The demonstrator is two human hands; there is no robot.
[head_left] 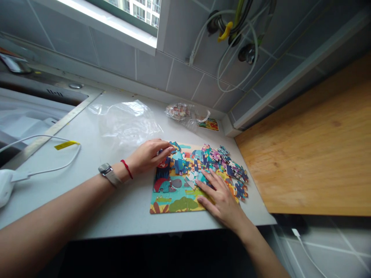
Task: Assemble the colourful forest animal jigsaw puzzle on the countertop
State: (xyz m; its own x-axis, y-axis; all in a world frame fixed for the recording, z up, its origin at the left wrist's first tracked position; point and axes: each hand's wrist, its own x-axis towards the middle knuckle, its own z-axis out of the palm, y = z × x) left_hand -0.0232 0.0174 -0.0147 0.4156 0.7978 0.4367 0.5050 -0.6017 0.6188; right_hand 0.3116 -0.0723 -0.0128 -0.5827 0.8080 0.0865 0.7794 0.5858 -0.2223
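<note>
Beyond both hands rises a grey tiled wall (150,73) with a window (130,15) and plumbing hoses (234,46), and well to the right of the right hand lies a broad wooden board (307,154). Past the left hand sits a steel sink (29,116). The hands work on a pale surface (124,210), and between them lies a colourful jigsaw puzzle (176,193), partly assembled, with animals on its lower left. Above the left hand lies a crumpled plastic bag (124,123), and beyond the fingertips of both hands are a small plastic packet (178,112) and a picture card (208,124). Left of the left wrist runs a white cable (43,154) with a yellow tag (66,145). The right hand (223,200) lies open on the puzzle's lower right, fingers spread and holding nothing visible. Just beyond it, a heap of loose pieces (223,162) overlaps the puzzle's upper right. The left hand (147,156) rests at the puzzle's upper left edge, fingers narrowly curled beside a blue piece (175,146); whether they grip it, I cannot tell. Its wrist wears a wristwatch (106,169) and a red string bracelet (126,168).
</note>
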